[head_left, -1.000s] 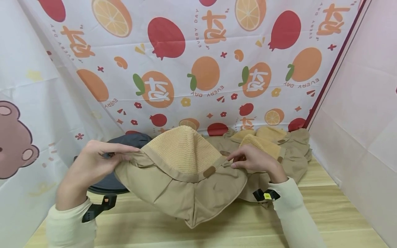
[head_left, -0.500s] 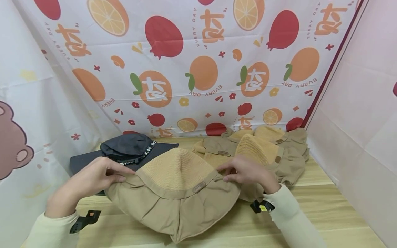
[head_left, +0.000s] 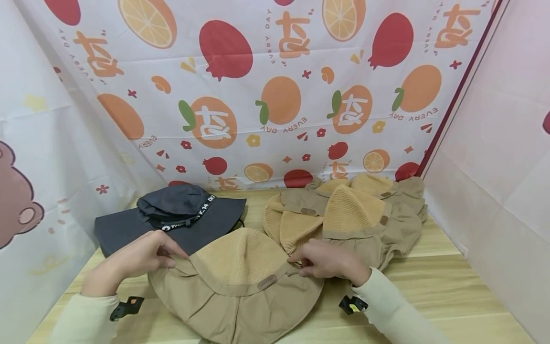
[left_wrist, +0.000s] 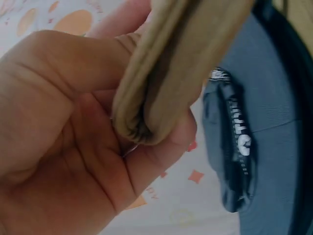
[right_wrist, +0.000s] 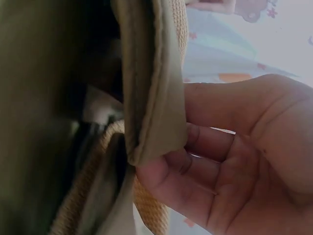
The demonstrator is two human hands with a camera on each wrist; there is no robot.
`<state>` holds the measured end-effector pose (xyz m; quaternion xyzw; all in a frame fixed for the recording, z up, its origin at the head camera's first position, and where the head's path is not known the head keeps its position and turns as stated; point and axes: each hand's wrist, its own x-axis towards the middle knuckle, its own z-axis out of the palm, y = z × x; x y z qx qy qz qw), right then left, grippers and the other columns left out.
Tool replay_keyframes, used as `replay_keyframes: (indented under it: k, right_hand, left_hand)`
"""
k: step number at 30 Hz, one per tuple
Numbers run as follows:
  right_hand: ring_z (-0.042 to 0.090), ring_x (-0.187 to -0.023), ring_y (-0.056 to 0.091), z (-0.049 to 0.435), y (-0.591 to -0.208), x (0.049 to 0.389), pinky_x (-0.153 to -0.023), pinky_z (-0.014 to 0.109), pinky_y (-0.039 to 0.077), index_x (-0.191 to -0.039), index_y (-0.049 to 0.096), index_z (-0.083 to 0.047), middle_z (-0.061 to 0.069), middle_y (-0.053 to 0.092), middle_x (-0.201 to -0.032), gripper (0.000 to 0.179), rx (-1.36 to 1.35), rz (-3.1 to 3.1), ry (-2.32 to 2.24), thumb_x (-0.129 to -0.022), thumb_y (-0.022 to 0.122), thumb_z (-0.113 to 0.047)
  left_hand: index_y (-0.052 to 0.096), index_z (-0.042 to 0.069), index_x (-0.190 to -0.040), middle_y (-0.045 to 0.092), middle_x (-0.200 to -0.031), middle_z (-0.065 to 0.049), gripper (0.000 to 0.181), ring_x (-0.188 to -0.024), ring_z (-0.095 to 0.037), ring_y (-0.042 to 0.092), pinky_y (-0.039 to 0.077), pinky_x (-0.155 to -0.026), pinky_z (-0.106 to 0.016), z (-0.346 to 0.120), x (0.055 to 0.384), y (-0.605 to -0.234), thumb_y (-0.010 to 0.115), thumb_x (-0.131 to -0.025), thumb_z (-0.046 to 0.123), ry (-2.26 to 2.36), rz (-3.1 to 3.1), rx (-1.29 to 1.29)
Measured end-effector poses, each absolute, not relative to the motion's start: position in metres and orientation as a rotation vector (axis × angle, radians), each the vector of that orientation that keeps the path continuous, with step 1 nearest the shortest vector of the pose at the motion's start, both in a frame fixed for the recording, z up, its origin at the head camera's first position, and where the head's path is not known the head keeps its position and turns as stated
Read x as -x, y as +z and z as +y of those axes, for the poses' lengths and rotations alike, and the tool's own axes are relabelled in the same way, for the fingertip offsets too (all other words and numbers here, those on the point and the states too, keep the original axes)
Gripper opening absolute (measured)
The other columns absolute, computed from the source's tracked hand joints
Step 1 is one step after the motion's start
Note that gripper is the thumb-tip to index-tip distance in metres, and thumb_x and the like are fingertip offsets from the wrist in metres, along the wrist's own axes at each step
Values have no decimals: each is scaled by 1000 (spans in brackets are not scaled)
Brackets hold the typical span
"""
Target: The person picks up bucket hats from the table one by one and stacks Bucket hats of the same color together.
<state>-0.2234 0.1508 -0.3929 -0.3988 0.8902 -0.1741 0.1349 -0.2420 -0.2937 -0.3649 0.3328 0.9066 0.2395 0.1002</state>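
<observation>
A tan sun hat (head_left: 240, 260) with a woven straw crown and a wide pleated cloth brim spans the space between both hands. At its left side, my left hand (head_left: 139, 260) pinches the brim where it meets the crown. The left wrist view shows the folded tan cloth (left_wrist: 171, 68) between thumb and fingers. My right hand (head_left: 328, 262) pinches the opposite side, close to a small brown label (head_left: 267, 282). In the right wrist view, a fold of the brim (right_wrist: 164, 112) sits between thumb and fingertips. The brim's front edge runs to the bottom of the head view.
Dark grey hats (head_left: 172, 210) with white-lettered bands lie behind my left hand. Several tan hats with straw crowns (head_left: 352, 210) are piled at the back right. The wooden table (head_left: 442, 286) is bounded by a fruit-print curtain (head_left: 279, 143) behind and pale walls at the sides.
Both hands have lowered the tan hat toward me and the table, keeping their pinch on its two sides. The dark hats behind have come into fuller view.
</observation>
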Motion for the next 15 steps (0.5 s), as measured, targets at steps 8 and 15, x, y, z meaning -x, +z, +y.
replay_keyframes:
  k: [8, 15]
  right_hand:
    - [-4, -55, 40, 140, -401, 219, -54, 13, 36, -132, 71, -8, -10, 55, -64, 38, 1155, 2573, -422, -95, 74, -9]
    - [-1, -52, 36, 137, -408, 218, -50, 16, 30, -125, 76, -12, -9, 57, -62, 36, 1057, 2645, -443, -90, 78, -5]
  left_hand:
    - [85, 12, -97, 81, -93, 1, 25, -80, 6, 61, 51, -65, -21, -296, 249, -379, 82, -77, -4, 663, 2629, -1003]
    - [85, 15, -94, 81, -94, 3, 24, -88, 5, 66, 55, -72, -22, -297, 250, -386, 85, -75, 1, 628, 2644, -985]
